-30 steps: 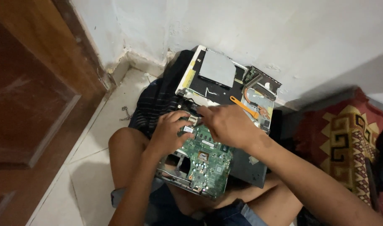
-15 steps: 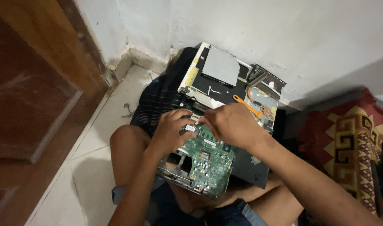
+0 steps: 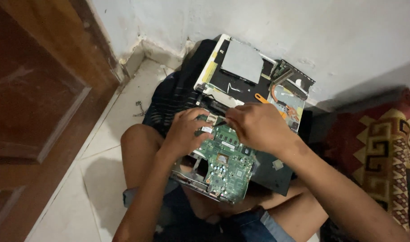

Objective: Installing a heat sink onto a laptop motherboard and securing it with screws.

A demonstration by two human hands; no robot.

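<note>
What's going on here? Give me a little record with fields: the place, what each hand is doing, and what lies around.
Place: tiled floor by a wooden door and white wall
Left hand: resting on the green circuit board on the person's lap
Right hand: fingers pinched at the board's upper edge; what they grip is hidden
Behind: opened laptop chassis on dark cloth
Right side: patterned rug

A white wall (image 3: 348, 40) with cracked base stands behind the pale tile floor (image 3: 93, 179); left of it a brown wooden door (image 3: 39, 103), right a patterned rug (image 3: 384, 152)
</note>
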